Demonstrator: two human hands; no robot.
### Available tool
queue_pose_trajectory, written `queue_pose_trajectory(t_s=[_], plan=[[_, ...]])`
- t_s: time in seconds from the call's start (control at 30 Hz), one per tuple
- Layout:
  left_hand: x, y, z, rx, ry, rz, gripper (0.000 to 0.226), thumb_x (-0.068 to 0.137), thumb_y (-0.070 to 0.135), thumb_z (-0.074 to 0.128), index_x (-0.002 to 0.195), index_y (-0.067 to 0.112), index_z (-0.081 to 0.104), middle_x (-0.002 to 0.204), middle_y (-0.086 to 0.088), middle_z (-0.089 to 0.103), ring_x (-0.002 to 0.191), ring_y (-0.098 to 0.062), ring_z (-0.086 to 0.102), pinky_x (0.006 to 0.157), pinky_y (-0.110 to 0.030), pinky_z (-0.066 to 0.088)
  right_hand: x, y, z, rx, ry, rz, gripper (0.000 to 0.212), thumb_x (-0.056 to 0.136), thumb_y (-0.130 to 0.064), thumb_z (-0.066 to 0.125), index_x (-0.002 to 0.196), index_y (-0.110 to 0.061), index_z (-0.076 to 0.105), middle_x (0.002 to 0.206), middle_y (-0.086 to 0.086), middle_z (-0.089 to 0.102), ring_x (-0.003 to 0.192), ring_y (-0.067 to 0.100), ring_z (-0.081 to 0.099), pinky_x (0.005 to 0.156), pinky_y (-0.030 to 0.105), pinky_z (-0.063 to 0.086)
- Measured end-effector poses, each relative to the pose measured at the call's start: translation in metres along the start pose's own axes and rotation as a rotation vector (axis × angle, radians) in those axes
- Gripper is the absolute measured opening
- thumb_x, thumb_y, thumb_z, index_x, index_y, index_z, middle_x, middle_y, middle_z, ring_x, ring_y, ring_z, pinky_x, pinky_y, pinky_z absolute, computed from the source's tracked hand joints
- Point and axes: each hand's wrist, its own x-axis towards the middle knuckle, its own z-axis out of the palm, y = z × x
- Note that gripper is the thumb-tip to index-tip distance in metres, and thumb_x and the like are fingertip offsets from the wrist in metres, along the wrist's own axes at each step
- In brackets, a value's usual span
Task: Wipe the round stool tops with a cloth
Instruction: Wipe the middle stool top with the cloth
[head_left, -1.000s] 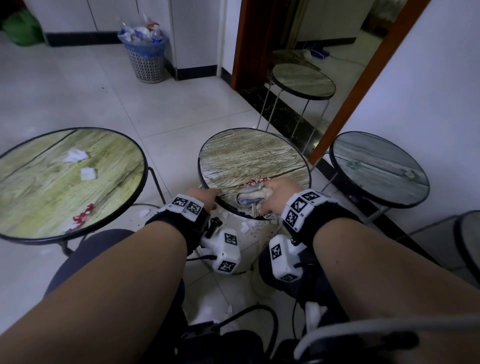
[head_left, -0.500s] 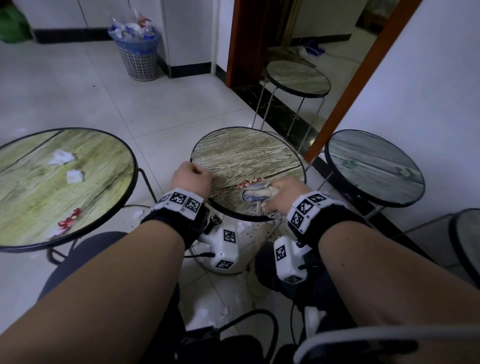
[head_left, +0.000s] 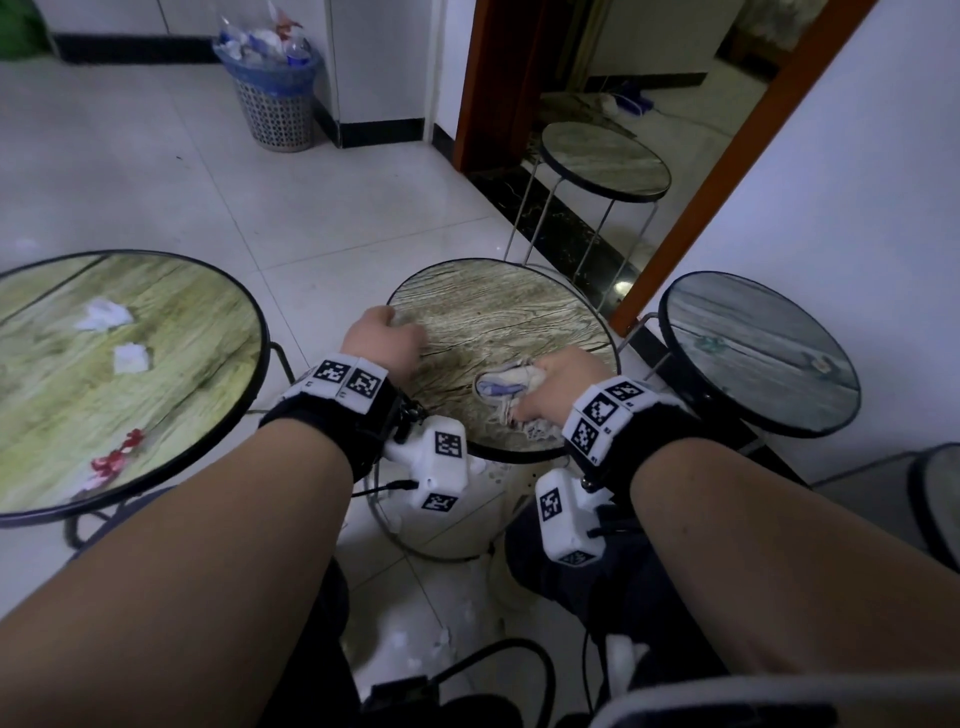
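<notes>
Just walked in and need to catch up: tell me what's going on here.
A seated person is wiping the middle stool. The right hand grips a crumpled cloth on the near part of its top, while the left hand rests curled at its left edge. The big green stool to the left has scraps of paper and red bits on it, not yet wiped.

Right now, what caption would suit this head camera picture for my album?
Right hand grips a cloth on the middle stool top; left hand rests at its edge.
</notes>
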Motion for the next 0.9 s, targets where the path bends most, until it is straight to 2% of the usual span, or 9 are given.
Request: queue_pose_trajectory(t_s=[0.1,0.2,0.27,0.33,0.5,0.57,0.63,0.73,0.9], plan=[[0.010,0.003,-0.008,-0.047,-0.025,-0.034,0.043,0.091,0.029,0.053,0.127,0.008,0.055,0.127,-0.011,0.059,0.115,-0.028,0.054,0.082,-0.024,0.037,0.004,-0.006,-0.001,-0.004,-0.008,-0.039,0.061,0.076,-0.021,0.076,0.131,-0.007,0.053,0.125,0.008,0.060,0.108,0.024,0.059,0.089,0.030,0.049],[0.016,0.006,-0.016,-0.091,-0.073,-0.048,0.034,0.090,0.027,0.055,0.115,0.006,0.062,0.113,-0.012,0.063,0.111,-0.030,0.058,0.088,-0.028,0.044,0.011,-0.013,-0.001,-0.016,-0.025,-0.066,0.067,0.077,-0.024,0.075,0.136,-0.012,0.048,0.123,0.007,0.061,0.106,0.023,0.059,0.087,0.028,0.049],[0.019,0.005,-0.020,-0.164,-0.086,-0.069,0.034,0.088,0.023,0.059,0.118,0.006,0.061,0.120,-0.015,0.063,0.113,-0.031,0.058,0.096,-0.037,0.048,0.018,-0.018,0.000,-0.055,-0.013,-0.078,0.055,0.075,-0.027,0.075,0.125,-0.012,0.058,0.113,0.006,0.065,0.099,0.022,0.061,0.085,0.030,0.052],[0.022,0.004,-0.022,-0.181,-0.093,-0.073,0.035,0.088,0.022,0.060,0.119,0.005,0.060,0.123,-0.017,0.061,0.114,-0.033,0.058,0.097,-0.043,0.048,0.024,-0.021,0.001,-0.080,-0.011,-0.077,0.045,0.074,-0.028,0.075,0.114,-0.010,0.062,0.109,0.007,0.066,0.096,0.023,0.062,0.086,0.033,0.053],[0.027,0.004,-0.024,-0.174,-0.095,-0.055,0.034,0.087,0.024,0.060,0.115,0.005,0.061,0.120,-0.017,0.062,0.112,-0.033,0.058,0.096,-0.042,0.049,0.037,-0.029,0.002,-0.086,0.000,-0.077,0.047,0.074,-0.028,0.075,0.116,-0.010,0.060,0.111,0.008,0.064,0.098,0.025,0.060,0.087,0.036,0.053],[0.025,0.005,-0.022,-0.127,-0.087,-0.031,0.032,0.087,0.028,0.059,0.110,0.007,0.064,0.113,-0.015,0.065,0.106,-0.033,0.060,0.088,-0.032,0.050,0.040,-0.031,0.002,-0.090,-0.002,-0.067,0.049,0.074,-0.028,0.074,0.118,-0.010,0.059,0.111,0.007,0.063,0.097,0.025,0.060,0.086,0.035,0.053],[0.023,0.008,-0.020,-0.079,-0.072,-0.002,0.032,0.089,0.031,0.057,0.108,0.007,0.066,0.107,-0.013,0.066,0.102,-0.031,0.060,0.077,-0.026,0.043,0.045,-0.033,0.002,-0.097,-0.006,-0.062,0.041,0.074,-0.028,0.073,0.109,-0.011,0.062,0.106,0.006,0.064,0.092,0.024,0.060,0.079,0.032,0.053],[0.022,0.010,-0.020,-0.095,-0.067,0.013,0.029,0.089,0.030,0.059,0.107,0.009,0.066,0.105,-0.010,0.066,0.099,-0.026,0.059,0.080,-0.029,0.043,0.050,-0.037,0.001,-0.103,-0.016,-0.063,0.032,0.076,-0.027,0.071,0.102,-0.010,0.062,0.101,0.007,0.064,0.086,0.022,0.059,0.067,0.027,0.046],[0.028,0.010,-0.026,-0.130,-0.115,0.010,0.026,0.089,0.026,0.056,0.102,0.006,0.067,0.109,-0.017,0.066,0.100,-0.030,0.059,0.089,-0.039,0.048,0.059,-0.043,0.002,-0.081,-0.015,-0.078,0.028,0.077,-0.024,0.067,0.097,-0.005,0.063,0.093,0.011,0.065,0.075,0.021,0.055,0.063,0.025,0.042]])
